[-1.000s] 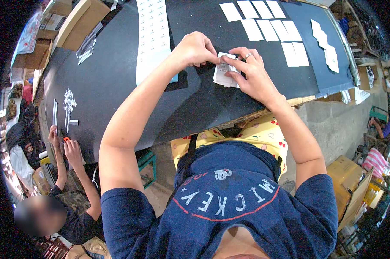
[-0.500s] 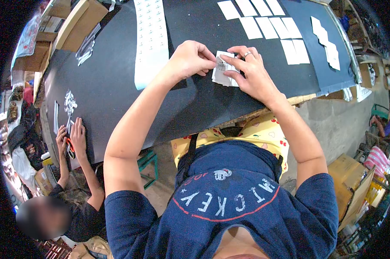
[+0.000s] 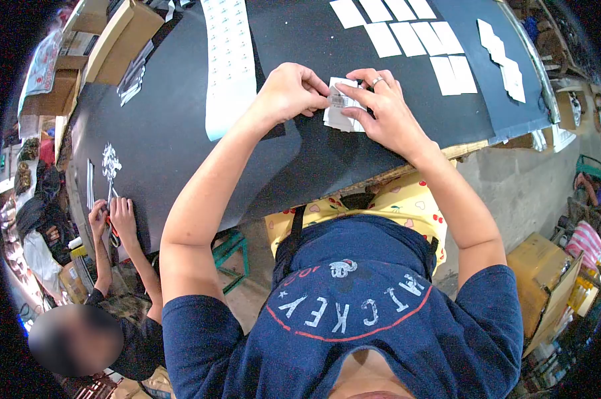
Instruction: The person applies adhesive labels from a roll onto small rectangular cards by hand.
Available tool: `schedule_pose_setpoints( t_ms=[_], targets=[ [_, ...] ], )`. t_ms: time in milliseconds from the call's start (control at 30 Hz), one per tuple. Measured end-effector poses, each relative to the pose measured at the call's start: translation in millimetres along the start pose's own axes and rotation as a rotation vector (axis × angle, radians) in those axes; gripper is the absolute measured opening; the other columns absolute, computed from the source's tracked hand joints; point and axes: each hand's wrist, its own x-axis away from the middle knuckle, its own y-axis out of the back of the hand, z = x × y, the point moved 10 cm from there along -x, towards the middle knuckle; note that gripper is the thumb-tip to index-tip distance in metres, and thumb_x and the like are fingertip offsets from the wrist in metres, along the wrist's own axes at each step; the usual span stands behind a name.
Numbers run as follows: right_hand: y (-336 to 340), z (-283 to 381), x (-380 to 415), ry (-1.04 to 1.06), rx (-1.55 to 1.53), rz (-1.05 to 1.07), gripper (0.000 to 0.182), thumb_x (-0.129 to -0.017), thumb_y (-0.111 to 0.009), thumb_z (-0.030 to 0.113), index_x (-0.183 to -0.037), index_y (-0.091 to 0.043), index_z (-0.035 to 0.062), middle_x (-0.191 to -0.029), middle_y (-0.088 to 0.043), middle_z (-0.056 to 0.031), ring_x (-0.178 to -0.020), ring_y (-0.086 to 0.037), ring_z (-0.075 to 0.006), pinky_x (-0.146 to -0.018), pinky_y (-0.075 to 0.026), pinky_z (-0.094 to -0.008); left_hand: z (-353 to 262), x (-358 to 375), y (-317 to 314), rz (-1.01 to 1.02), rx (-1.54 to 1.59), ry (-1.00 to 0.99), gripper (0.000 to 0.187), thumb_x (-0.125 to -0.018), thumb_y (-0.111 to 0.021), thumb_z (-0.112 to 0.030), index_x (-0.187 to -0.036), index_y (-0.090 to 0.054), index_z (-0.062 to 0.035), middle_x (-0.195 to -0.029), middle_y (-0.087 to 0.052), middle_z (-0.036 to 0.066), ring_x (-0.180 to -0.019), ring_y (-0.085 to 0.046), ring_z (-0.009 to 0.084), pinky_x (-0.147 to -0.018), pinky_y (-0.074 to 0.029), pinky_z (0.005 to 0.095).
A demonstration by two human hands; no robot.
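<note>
A small stack of white cards (image 3: pixel 344 124) lies on the black tabletop before me, with a barcode sticker (image 3: pixel 338 102) on the top card. My left hand (image 3: pixel 294 93) comes in from the left, thumb and forefinger pinched at the sticker's left edge. On the right side of the stack, my right hand (image 3: pixel 384 106), with a ring on one finger, presses and steadies the cards; its forefinger and thumb lie on the top one. Left of my left hand stretches a long sheet of printed stickers (image 3: pixel 228 73).
White cards (image 3: pixel 407 38) lie in rows at the back, with an overlapping line of cards (image 3: pixel 503 63) farther right. At left, a co-worker's hands (image 3: pixel 117 216) hold scissors (image 3: pixel 113 233) by a pile of paper strips (image 3: pixel 111 159). A cardboard box (image 3: pixel 124 43) stands behind.
My hands keep nearly the same pose on the cards and sticker. The whole view has shifted slightly. The co-worker's hands and scissors have changed position a little.
</note>
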Motion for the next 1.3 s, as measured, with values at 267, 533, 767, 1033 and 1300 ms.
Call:
schedule_pose_setpoints(
  t_ms=[267,533,767,1033,1300],
  targets=[
    [0.4,0.5,-0.2,0.005,0.009,-0.012,0.035,-0.081,-0.07,0.023,-0.114,-0.066,0.0142,-0.119,-0.054,-0.0096,-0.109,-0.048,-0.0303,-0.092,-0.04,-0.0418,-0.9,0.3,0.0,-0.014,-0.017,-0.028,0.022,-0.074,-0.077,-0.012,-0.088,-0.069,0.0031,-0.073,-0.065,0.004,-0.062,-0.061,0.0087,-0.057,-0.052,0.0223],
    [0.4,1.1,-0.5,0.011,0.01,-0.011,0.035,-0.08,-0.07,0.023,-0.113,-0.066,0.0138,-0.119,-0.054,-0.0094,-0.109,-0.048,-0.0302,-0.092,-0.04,-0.0417,-4.2,4.2,0.3,-0.036,-0.026,-0.05,0.021,-0.074,-0.076,-0.012,-0.088,-0.069,0.0029,-0.073,-0.065,0.004,-0.061,-0.06,0.0086,-0.056,-0.052,0.0222],
    [0.7,1.0,-0.8,0.006,0.011,-0.009,0.035,-0.08,-0.07,0.022,-0.114,-0.066,0.0131,-0.119,-0.054,-0.0094,-0.109,-0.048,-0.0301,-0.092,-0.04,-0.0419,-14.4,14.2,4.0,-0.13,-0.102,-0.148,0.02,-0.074,-0.075,-0.012,-0.087,-0.071,0.0014,-0.072,-0.068,0.006,-0.063,-0.062,0.0085,-0.058,-0.051,0.0234],
    [0.8,1.2,-0.9,-0.005,-0.017,0.002,0.037,-0.078,-0.072,0.017,-0.114,-0.066,0.0122,-0.119,-0.054,-0.0093,-0.109,-0.048,-0.0304,-0.092,-0.04,-0.0419,-22.1,35.7,6.6,-0.364,-0.158,-0.289,0.021,-0.073,-0.077,-0.013,-0.089,-0.071,-0.0007,-0.076,-0.069,0.009,-0.067,-0.064,0.0121,-0.064,-0.052,0.0259],
    [2.4,3.0,-1.3,-0.003,-0.026,-0.013,0.037,-0.077,-0.071,0.014,-0.113,-0.066,0.0117,-0.119,-0.055,-0.0091,-0.108,-0.049,-0.0307,-0.092,-0.04,-0.0418,-41.6,57.1,-4.0,-0.502,-0.298,-0.427,0.023,-0.076,-0.07,-0.003,-0.099,-0.07,0.0,-0.077,-0.059,0.012,-0.07,-0.062,0.022,-0.063,-0.05,0.0321]
  ],
)
